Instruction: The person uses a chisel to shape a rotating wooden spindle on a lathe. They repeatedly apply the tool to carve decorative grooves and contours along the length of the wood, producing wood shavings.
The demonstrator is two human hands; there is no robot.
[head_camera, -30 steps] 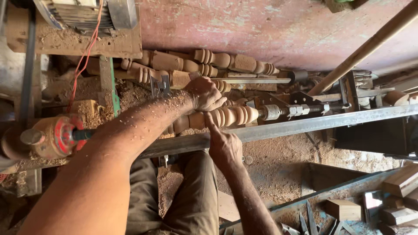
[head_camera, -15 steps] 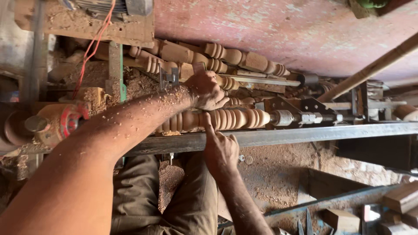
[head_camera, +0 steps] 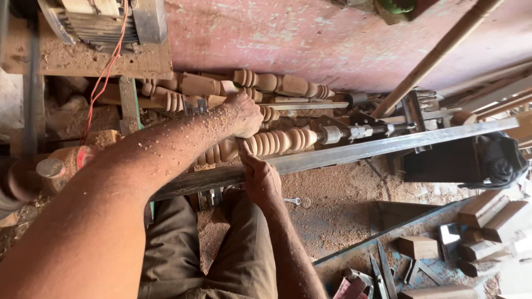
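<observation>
A turned wooden spindle (head_camera: 277, 141) with several rounded beads is mounted lengthwise in a lathe, its right end held by the metal tailstock centre (head_camera: 354, 133). My left hand (head_camera: 244, 113), dusted with sawdust, reaches over from the left and rests on top of the spindle. My right hand (head_camera: 260, 177) comes from below, fingers pointing up against the spindle's near side and the long steel rail (head_camera: 388, 147). Whether either hand holds a tool is hidden.
Finished turned spindles (head_camera: 271, 83) lie behind the lathe against a red wall. An electric motor (head_camera: 100, 22) sits top left. Wood blocks (head_camera: 487, 227) and chisels (head_camera: 382, 271) lie in a tray at lower right. Sawdust covers the floor. A wooden pole (head_camera: 438, 52) leans at right.
The view has shifted slightly. My right hand has moved up from below the rail to touch the spindle; my left hand stays on top of it.
</observation>
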